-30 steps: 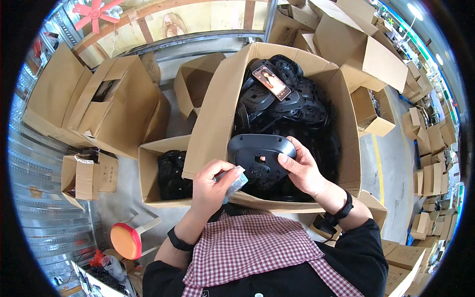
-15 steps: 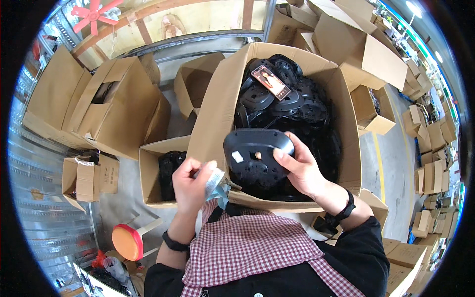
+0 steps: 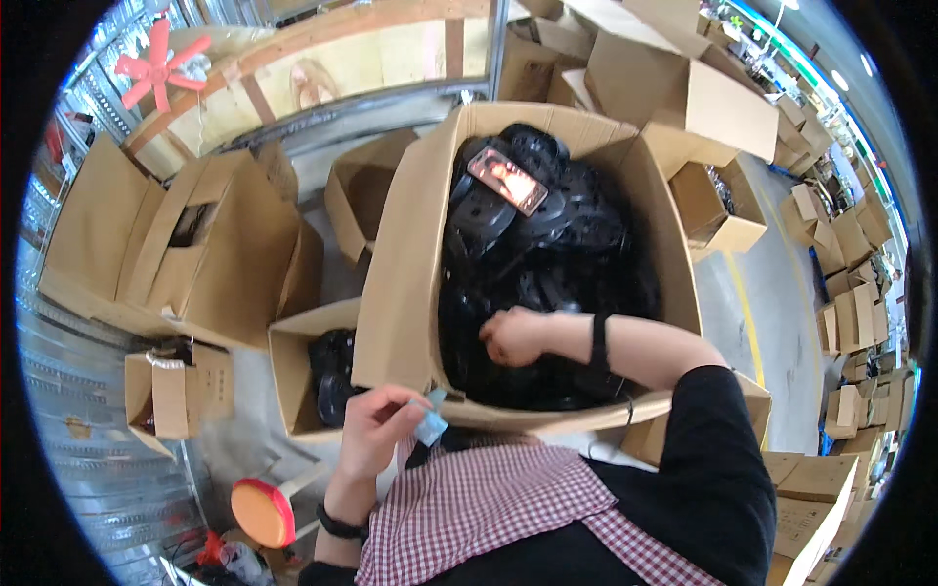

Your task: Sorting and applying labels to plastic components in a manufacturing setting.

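Note:
My left hand (image 3: 379,432) is closed, pinching a small light-blue strip (image 3: 431,424) that looks like label backing, beside the near left corner of a large open cardboard box (image 3: 399,283). My right hand (image 3: 513,335) reaches down into that box among black plastic parts (image 3: 576,220), its fingers curled. Whatever those fingers grip cannot be made out against the dark parts. A phone with a lit screen (image 3: 507,181) lies on top of the pile, toward the far left of the box.
Left of the large box stands a smaller carton (image 3: 293,376) with more black parts. Beyond it are an open carton (image 3: 357,190) and a tall box (image 3: 230,254). An orange-topped stool (image 3: 262,512) stands at lower left. More cartons (image 3: 728,210) line the right side.
The black plastic part with a white label has left my right hand's raised grasp; that hand has gone down into the box. My left hand has moved slightly lower with the strip.

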